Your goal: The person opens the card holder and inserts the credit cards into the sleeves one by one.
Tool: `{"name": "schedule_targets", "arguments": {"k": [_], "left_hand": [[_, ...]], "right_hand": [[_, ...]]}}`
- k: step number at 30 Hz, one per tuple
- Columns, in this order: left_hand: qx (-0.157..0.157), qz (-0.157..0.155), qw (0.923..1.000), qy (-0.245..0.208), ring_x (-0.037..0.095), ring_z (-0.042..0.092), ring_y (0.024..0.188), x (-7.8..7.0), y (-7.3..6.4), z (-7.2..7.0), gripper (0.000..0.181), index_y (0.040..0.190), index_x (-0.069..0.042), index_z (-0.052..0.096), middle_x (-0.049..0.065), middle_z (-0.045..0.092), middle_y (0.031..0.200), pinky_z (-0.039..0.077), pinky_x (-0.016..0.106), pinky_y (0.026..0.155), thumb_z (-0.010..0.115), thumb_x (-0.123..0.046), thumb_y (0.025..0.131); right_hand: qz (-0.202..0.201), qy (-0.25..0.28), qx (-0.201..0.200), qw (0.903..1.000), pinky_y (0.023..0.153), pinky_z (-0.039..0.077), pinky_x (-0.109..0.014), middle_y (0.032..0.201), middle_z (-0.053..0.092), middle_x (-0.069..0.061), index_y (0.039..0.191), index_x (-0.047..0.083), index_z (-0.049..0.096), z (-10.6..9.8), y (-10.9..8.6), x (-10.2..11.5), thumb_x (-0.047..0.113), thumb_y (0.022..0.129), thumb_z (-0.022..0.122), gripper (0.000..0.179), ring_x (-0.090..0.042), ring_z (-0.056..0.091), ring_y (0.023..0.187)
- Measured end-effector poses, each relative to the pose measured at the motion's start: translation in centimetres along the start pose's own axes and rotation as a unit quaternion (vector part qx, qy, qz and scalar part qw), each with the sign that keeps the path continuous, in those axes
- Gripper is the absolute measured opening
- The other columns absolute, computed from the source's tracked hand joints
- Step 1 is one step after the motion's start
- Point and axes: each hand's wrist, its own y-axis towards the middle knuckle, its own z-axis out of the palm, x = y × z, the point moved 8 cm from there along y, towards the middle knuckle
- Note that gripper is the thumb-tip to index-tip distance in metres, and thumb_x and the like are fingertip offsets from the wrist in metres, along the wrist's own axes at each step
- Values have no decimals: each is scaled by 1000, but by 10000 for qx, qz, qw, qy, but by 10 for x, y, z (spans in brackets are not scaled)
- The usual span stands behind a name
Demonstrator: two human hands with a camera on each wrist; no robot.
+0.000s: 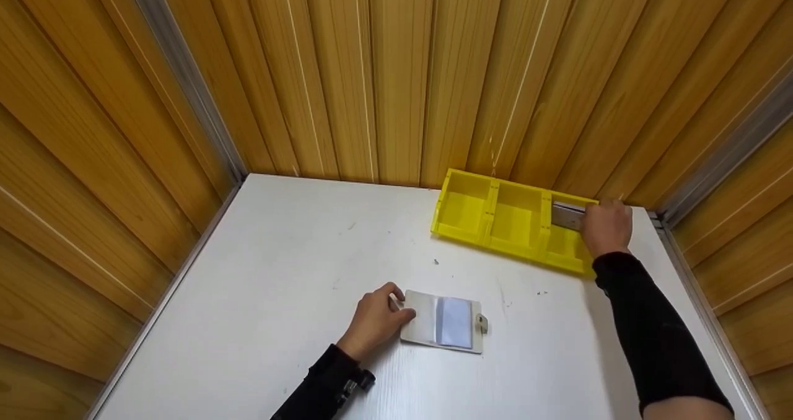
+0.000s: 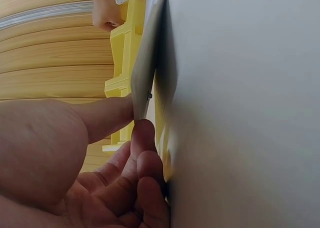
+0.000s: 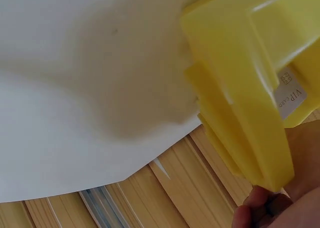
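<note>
An opened beige card holder (image 1: 420,321) with clear sleeves and a snap tab on its right side is at the front middle of the white table. My left hand (image 1: 378,318) pinches its left edge, thumb on top and fingertips beneath, and the left wrist view shows that edge tilted up. At the far right, my right hand (image 1: 608,227) is over the right end of a yellow three-compartment tray (image 1: 489,212), fingers curled. Cards (image 1: 567,214) lean in that compartment; one reads VIP CARD (image 3: 290,93). Whether this hand pinches a card or the tray wall, I cannot tell.
The tray's left and middle compartments show bare yellow floors. Wood-slatted walls (image 1: 396,79) enclose the white table (image 1: 291,246) at the back and both sides, with metal rails (image 1: 186,67) at the corners. Small dark specks mark the tabletop.
</note>
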Motion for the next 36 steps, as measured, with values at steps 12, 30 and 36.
{"name": "schedule_targets", "arguments": {"k": [12,30,36], "left_hand": [[71,-4,10000,-64,9,56,65,1,2,0,28,111,-7,71,-2,67,76,45,25,62,86,-24,93],[110,-38,9997,-221,11,58,65,5,1,3,29,112,-5,72,-1,68,76,45,26,62,85,-23,93],[133,-34,9996,-247,11,58,67,5,2,6,31,113,-5,71,0,68,78,46,27,62,85,-25,93]], "right_hand": [[-385,369,392,9978,79,35,-53,92,69,-29,102,-14,77,-29,-5,5,-1,97,73,15,-48,58,92],[-122,1404,700,9875,98,37,-57,114,77,-29,119,-6,75,-94,-28,54,2,100,71,22,-45,61,99],[-968,1569,367,9822,89,37,-49,107,82,-21,110,-2,81,-115,-48,107,2,100,73,14,-41,72,100]]}}
